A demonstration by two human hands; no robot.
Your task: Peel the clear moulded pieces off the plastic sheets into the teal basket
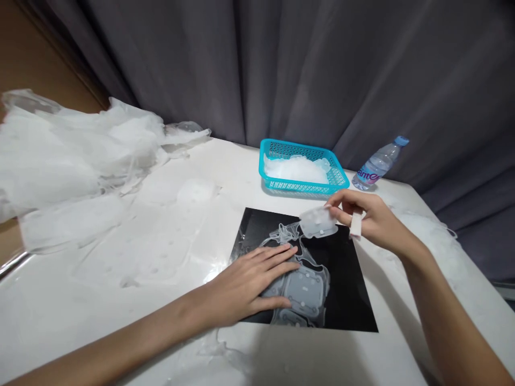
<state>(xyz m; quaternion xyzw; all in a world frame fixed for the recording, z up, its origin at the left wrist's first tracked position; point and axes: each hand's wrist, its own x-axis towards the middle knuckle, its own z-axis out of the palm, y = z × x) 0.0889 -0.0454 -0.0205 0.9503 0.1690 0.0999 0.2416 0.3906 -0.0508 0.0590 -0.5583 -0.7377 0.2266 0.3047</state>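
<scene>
A clear moulded plastic sheet with several rounded pieces in it lies on a black mat. My left hand rests flat on the sheet, fingers stretched out. My right hand is raised above the mat's far edge and pinches one clear rounded plastic piece between thumb and fingertips. A white band is wrapped round one finger of that hand.
A turquoise basket holding clear plastic pieces stands behind the mat, with a water bottle to its right. A heap of clear plastic scrap covers the white table's left side. Grey curtains hang behind.
</scene>
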